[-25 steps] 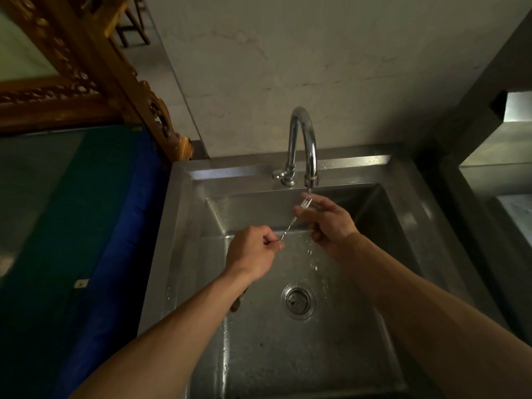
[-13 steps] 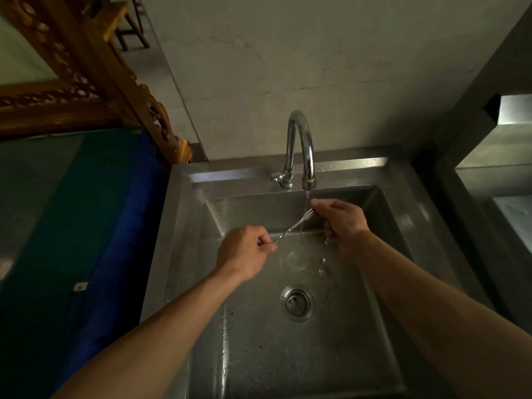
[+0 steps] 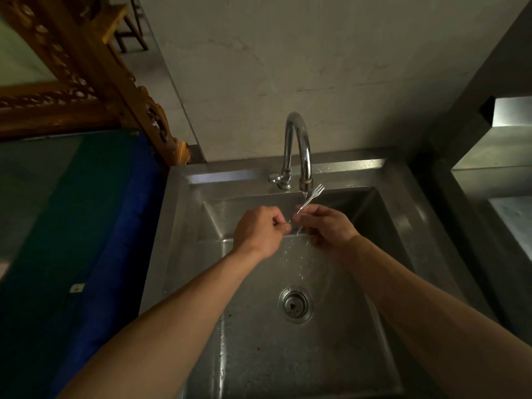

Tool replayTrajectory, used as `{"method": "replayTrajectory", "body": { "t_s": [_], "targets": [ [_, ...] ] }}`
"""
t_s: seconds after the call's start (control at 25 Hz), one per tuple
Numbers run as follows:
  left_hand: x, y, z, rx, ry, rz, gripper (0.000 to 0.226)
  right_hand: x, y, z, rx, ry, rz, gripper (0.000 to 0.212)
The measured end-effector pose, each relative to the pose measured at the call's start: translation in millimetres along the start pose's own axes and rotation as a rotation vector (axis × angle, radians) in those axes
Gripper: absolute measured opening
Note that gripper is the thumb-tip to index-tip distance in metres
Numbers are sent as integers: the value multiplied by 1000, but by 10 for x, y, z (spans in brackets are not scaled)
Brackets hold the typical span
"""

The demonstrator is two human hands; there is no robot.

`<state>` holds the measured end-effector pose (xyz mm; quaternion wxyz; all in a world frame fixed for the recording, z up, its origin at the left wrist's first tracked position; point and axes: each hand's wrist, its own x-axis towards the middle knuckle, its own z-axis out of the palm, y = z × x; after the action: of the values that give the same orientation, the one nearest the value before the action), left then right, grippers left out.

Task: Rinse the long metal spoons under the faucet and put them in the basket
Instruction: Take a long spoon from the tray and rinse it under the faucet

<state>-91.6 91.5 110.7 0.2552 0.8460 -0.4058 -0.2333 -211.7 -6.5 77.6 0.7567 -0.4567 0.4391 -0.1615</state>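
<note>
Steel sink point(image 3: 184, 226) fills the view before us, set against a pale wall, with a round drain point(image 3: 295, 304) in its wet floor. Our left hand point(image 3: 260, 230) is curled, pinching the lower end of a thin metal utensil point(image 3: 309, 198) between thumb and fingers. Our right hand point(image 3: 328, 226) curls round its stem just beside the left. Its pronged head, more fork than spoon, sticks up just beside the spout of the curved faucet point(image 3: 298, 145), where water runs and splashes below our hands. Blue and green cloth point(image 3: 86, 226) lies left of the sink, under a carved wooden frame point(image 3: 86, 67)
</note>
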Motion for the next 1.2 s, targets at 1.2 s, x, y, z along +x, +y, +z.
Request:
{"method": "replayTrajectory", "body": {
  "t_s": [1.2],
  "targets": [
    [48,109,-79,-1,-10,10,6,-71,-197,76,-16,199,31,20]
  ]
}}
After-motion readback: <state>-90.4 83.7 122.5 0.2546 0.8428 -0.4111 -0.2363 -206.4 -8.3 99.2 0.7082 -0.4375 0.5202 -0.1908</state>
